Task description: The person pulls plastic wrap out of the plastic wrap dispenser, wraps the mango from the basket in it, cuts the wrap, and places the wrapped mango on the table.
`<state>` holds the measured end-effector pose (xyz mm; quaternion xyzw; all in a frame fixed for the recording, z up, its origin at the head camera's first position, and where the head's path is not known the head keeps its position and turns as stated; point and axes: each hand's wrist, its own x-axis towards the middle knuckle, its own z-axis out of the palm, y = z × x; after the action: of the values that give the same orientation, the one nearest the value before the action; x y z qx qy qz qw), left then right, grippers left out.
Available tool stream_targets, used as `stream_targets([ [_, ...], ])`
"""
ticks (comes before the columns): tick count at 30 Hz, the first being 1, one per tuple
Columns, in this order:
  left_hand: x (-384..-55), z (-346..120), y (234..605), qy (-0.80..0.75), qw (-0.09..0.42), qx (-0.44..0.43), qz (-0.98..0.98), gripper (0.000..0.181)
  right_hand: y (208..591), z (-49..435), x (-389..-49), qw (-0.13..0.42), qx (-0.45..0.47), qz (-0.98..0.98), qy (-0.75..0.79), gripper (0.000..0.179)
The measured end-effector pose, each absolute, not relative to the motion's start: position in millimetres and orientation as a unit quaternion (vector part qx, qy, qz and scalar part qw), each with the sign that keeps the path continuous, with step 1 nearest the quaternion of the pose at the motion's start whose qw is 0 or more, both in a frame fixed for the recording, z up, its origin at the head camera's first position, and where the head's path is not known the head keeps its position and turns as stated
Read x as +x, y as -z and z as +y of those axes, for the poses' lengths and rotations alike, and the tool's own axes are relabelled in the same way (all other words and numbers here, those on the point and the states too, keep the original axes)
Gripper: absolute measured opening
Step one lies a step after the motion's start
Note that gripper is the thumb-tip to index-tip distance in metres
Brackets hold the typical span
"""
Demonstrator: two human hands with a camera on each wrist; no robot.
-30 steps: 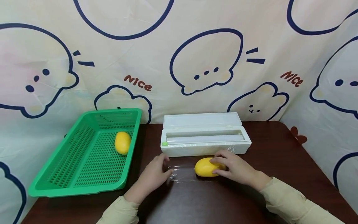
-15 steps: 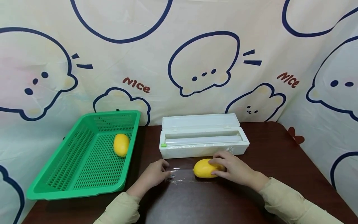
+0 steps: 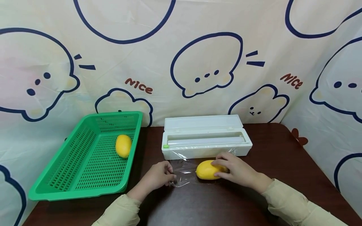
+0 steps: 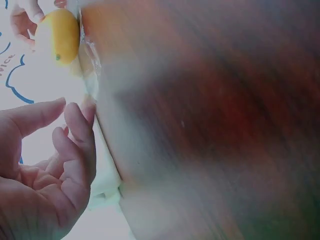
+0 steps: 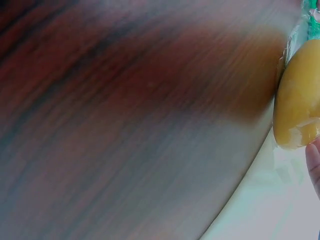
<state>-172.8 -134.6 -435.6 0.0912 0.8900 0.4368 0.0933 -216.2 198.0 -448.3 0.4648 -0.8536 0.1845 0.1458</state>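
Observation:
A yellow lemon (image 3: 208, 170) lies on a sheet of cling film (image 3: 182, 174) in front of the white dispenser box. From the right, my right hand (image 3: 236, 168) grips it with thumb and fingers curled round its end. Shiny film clings to the lemon (image 5: 300, 100) in the right wrist view. At the film's left edge, my left hand (image 3: 158, 176) pinches the clear sheet between thumb and fingers. The left wrist view shows the left hand (image 4: 55, 165) with fingers bent and the film (image 4: 92, 65) running from the fingertips toward the lemon.
The white cling film box (image 3: 206, 152) stands open at the back, its roll (image 3: 206, 140) inside and a green slider (image 3: 166, 146) at its left. On the left, a green plastic basket (image 3: 85, 196) holds another lemon (image 3: 123, 146). A patterned cloth (image 3: 158, 62) hangs behind the dark table (image 3: 198, 207).
My left hand has closed on the film's edge and lifted it, so the sheet now stretches up and shows creases toward the box. The right hand and lemon stay in place.

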Motion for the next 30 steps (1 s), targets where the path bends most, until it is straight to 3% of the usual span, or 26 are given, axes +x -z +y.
stream_targets([
  [12,-164.2,-128.9,436.3,-0.465,0.101,0.106,0.873,0.036,449.5,196.8,-214.6,0.154,0.463,-0.853,-0.187,0.032],
  [18,-162.5,-128.4,430.7,-0.495,0.11,0.094,0.856,0.077,448.0,196.9,-214.4,0.152,0.456,-0.857,-0.185,0.034],
  [22,-162.3,-126.0,426.9,-0.498,0.103,0.096,0.856,0.091,446.9,196.8,-215.1,0.151,0.454,-0.857,-0.19,0.035],
  [26,-160.0,-121.5,420.9,-0.486,0.08,0.111,0.863,0.081,446.7,196.0,-215.4,0.15,0.458,-0.855,-0.193,0.034],
  [30,-157.6,-112.4,413.8,-0.475,0.051,0.157,0.864,0.04,446.5,196.0,-216.4,0.152,0.461,-0.853,-0.191,0.034],
])
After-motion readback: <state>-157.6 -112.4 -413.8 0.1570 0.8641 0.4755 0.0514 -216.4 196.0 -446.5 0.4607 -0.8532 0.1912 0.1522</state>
